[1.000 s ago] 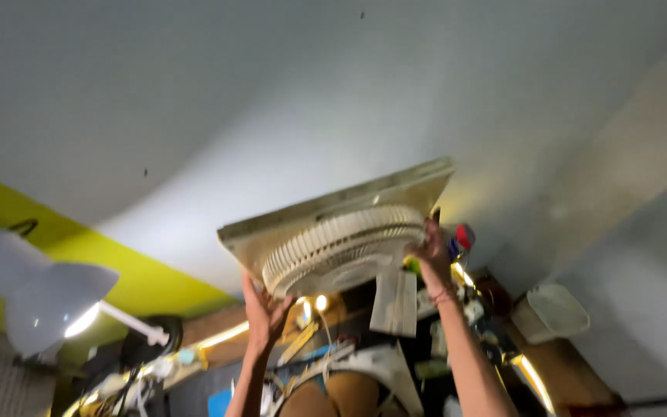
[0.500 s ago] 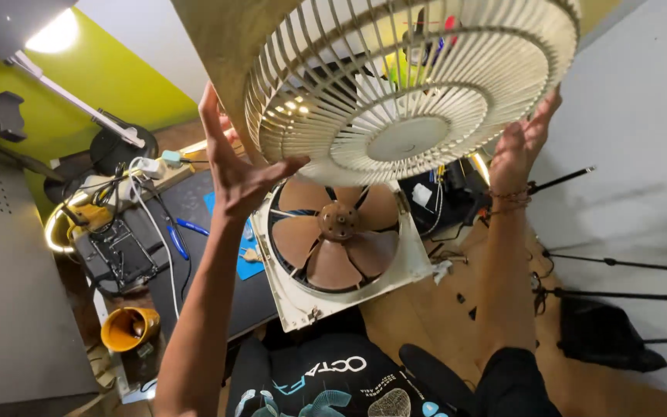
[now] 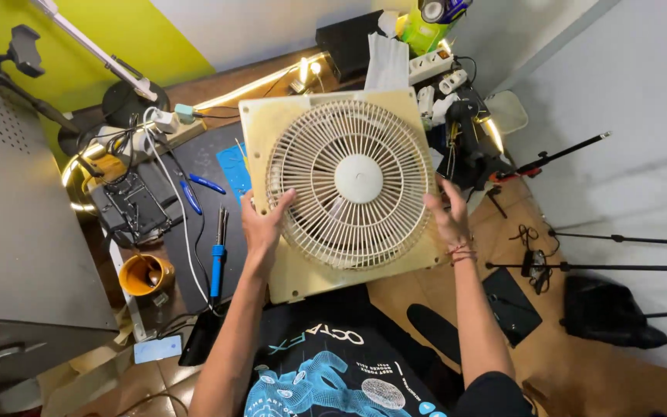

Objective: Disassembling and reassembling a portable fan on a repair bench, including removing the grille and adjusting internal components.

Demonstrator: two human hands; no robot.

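Head view: A cluttered workshop surface (image 3: 194,166) carries a dark work mat, with a lit LED strip (image 3: 256,83) along its rear edge and a yellow-green wall behind. On the mat lie a blue-handled soldering iron (image 3: 215,266), blue-handled pliers (image 3: 208,184) and a dark electronic chassis (image 3: 131,207); an orange cup (image 3: 142,274) stands near the front edge. Tripod legs (image 3: 619,255) stand on the wooden floor to the right.

The cream box-fan front grille (image 3: 349,189), a square frame with a round ribbed guard, is held flat and face-up above the surface, in front of the person's torso.

1. The left hand (image 3: 264,224) clamps the left rim of the grille, thumb on the ribs, fingers under the frame.
2. The right hand (image 3: 448,215) presses the right rim with fingers spread; it steadies more than it grips.

Step in hand, as judged: positioning the detached grille, carried level between both hands.

The next move calls for an even, 2-handed descent, keeping the frame level and square. The thin ribs would likely flex under thumb pressure, so the load belongs on the frame edges.
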